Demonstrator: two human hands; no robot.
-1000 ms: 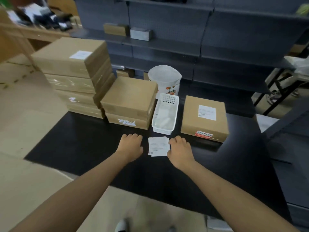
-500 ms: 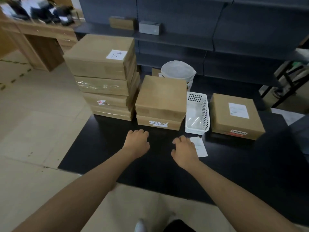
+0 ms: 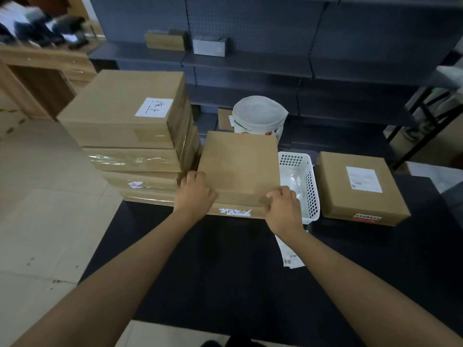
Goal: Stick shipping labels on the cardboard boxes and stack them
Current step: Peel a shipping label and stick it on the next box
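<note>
Both hands grip the near corners of the unlabelled top box [image 3: 239, 161]: the left hand [image 3: 194, 195] curls over its near-left corner, the right hand [image 3: 283, 209] over its near-right corner. Left of it stands a tall stack of boxes [image 3: 130, 136]; right sits a white basket [image 3: 299, 181], then a labelled box [image 3: 360, 186]. Loose shipping labels [image 3: 288, 254] lie on the black table [image 3: 225, 271], partly under the right wrist.

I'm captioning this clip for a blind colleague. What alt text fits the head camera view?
Both hands, left hand and right hand, grip the near corners of the unlabelled top cardboard box of a two-box pile on a black table. A taller box stack stands left; a white basket and a labelled box sit right.
</note>
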